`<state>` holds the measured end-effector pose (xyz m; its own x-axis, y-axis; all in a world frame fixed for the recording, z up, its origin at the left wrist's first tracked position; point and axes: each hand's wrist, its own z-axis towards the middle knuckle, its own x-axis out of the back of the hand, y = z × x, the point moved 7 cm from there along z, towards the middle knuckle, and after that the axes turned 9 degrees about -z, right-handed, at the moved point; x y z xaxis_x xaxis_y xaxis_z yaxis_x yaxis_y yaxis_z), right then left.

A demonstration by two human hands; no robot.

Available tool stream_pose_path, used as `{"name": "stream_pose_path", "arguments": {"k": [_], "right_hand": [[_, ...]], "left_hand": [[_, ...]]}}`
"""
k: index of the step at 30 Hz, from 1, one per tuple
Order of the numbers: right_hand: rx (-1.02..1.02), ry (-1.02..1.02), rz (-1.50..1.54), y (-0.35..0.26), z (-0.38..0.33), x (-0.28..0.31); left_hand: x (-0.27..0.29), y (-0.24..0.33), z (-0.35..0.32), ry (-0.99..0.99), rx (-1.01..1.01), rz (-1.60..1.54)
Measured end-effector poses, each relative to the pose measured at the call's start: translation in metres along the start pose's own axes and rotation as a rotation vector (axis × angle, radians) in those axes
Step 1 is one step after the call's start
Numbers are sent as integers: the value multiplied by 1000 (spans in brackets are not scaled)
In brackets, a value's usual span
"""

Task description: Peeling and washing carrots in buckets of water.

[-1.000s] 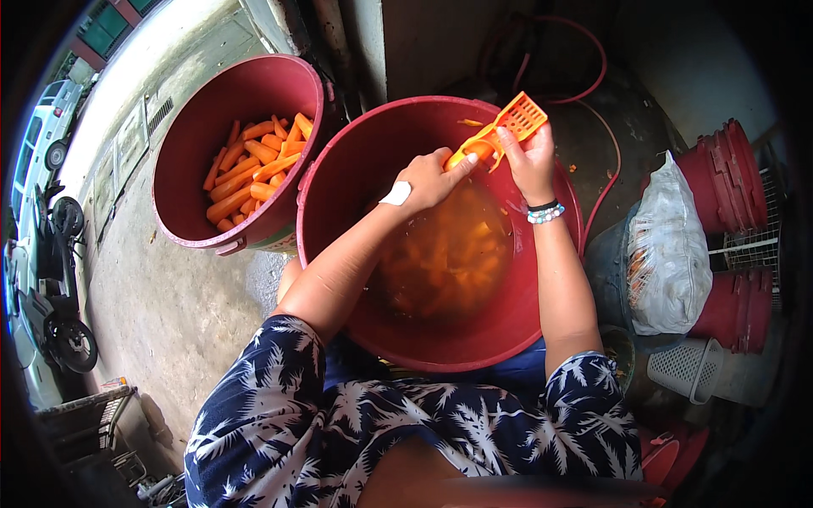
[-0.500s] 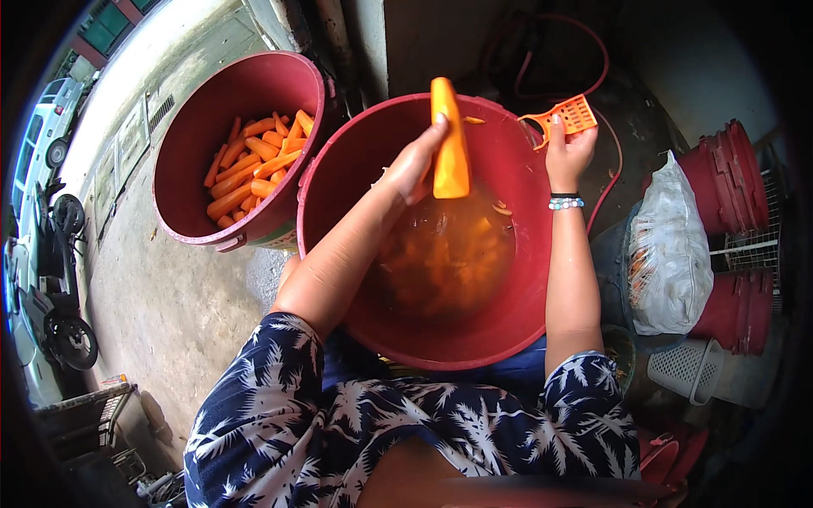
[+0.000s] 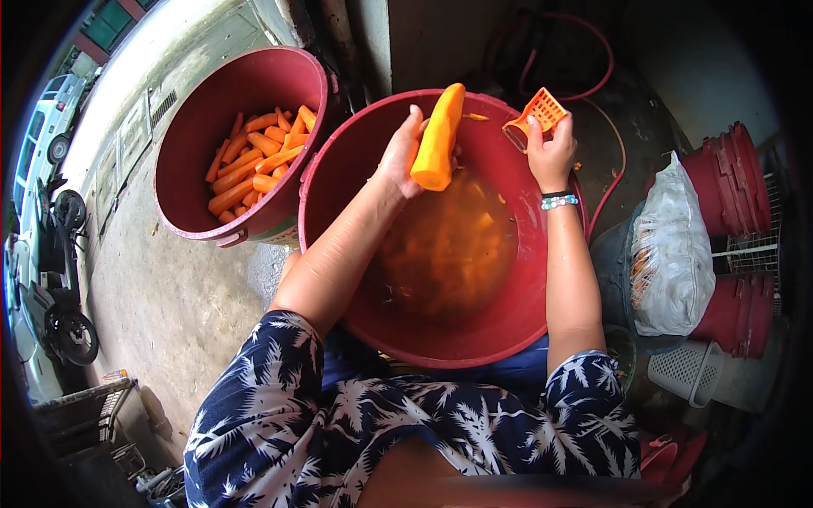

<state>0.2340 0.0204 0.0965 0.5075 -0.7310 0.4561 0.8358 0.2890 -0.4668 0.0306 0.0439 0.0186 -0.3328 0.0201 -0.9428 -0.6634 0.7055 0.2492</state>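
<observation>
Left hand (image 3: 398,157) gripping peeled carrot (image 3: 438,135), right hand (image 3: 550,152) clutching orange peeler (image 3: 535,114) over water-filled red tub (image 3: 339,169); risk: wet carrot slipping, splashing.

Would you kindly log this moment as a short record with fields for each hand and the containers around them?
Left hand: holds a carrot upright over the near tub
Right hand: grips an orange peeler, apart from the carrot
Near tub: red, holds murky orange water
Far tub: red, holds peeled carrots
Right side: white sack, stacked red buckets, white basket
</observation>
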Motion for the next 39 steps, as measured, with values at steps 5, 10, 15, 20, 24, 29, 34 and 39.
{"name": "stream_pose_path", "arguments": {"k": [5, 10, 15, 20, 24, 29, 34, 39], "right_hand": [[43, -20, 40, -8, -2, -5], [187, 86, 113, -44, -7, 6], [-181, -135, 890, -66, -20, -13], [-372, -436, 1003, -73, -35, -45], [-337, -427, 930, -69, -34, -51], [-353, -350, 827, -59, -23, -40], [-452, 302, 666, 24, 4, 12], [-397, -135, 921, -29, -10, -12]], "left_hand": [[-6, -3, 1, 42, -20, 74], [-9, -6, -4, 106, -13, 51], [-3, -9, 0, 85, 10, 260], [-9, -16, 0, 168, -7, 301], [-2, -17, 1, 178, 14, 359], [-9, -17, -1, 122, 49, 526], [-14, -18, -6, 91, 85, 448], [-12, -8, -3, 88, -54, 247]]}}
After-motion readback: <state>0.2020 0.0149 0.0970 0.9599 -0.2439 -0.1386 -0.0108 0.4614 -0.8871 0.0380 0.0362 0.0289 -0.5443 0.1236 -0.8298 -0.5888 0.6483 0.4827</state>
